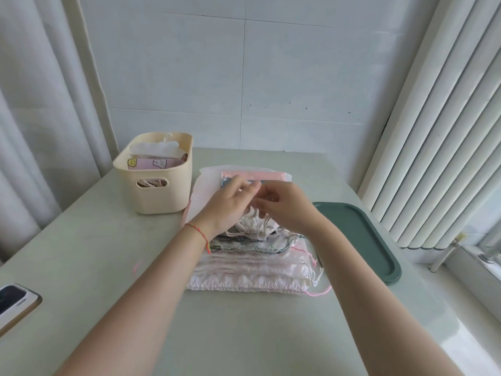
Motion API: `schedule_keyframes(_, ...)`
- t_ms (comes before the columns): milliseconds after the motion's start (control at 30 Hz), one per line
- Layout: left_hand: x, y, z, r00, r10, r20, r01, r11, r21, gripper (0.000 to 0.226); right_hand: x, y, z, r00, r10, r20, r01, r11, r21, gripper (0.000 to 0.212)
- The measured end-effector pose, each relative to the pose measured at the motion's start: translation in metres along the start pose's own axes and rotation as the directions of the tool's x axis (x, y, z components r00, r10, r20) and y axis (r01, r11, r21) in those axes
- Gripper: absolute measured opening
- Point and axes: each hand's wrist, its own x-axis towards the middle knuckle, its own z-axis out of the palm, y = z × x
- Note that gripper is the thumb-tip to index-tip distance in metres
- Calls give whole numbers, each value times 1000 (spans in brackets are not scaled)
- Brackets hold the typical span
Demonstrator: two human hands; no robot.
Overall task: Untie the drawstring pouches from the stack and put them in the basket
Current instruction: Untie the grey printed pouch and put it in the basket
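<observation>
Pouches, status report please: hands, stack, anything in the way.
Left hand and right hand both pinching the cord of the top pouch on the stack. Basket already holds some pouches. Nothing blocks the path to it.

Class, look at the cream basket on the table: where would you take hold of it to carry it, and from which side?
Take the cream basket by the oval handle cutout in its near end wall, coming from the near side: fingers hook through it under the rim. Its wide, smooth walls offer a poorer grip, and pouches fill the top. A matching cutout on the far end is not visible.
</observation>
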Motion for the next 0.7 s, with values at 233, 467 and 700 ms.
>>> schedule_keyframes(233, 28, 3, 1, 997, -56, -52, 55, 998, -25, 20, 29, 1, -13, 989, 74, 125, -53, 985, -163, 28)
schedule_keyframes(467, 39, -14, -5, 985, -153, 76, 154, 988, -15, 6, 44, 21, -20, 988, 119, -97, -121, 992, -20, 12)
schedule_keyframes(700, 42, -32, -12, 962, -231, 145, 273, 782, -560, 17, 45, 36, -21, 948, 156, -278, -164, 986, -4, 13)
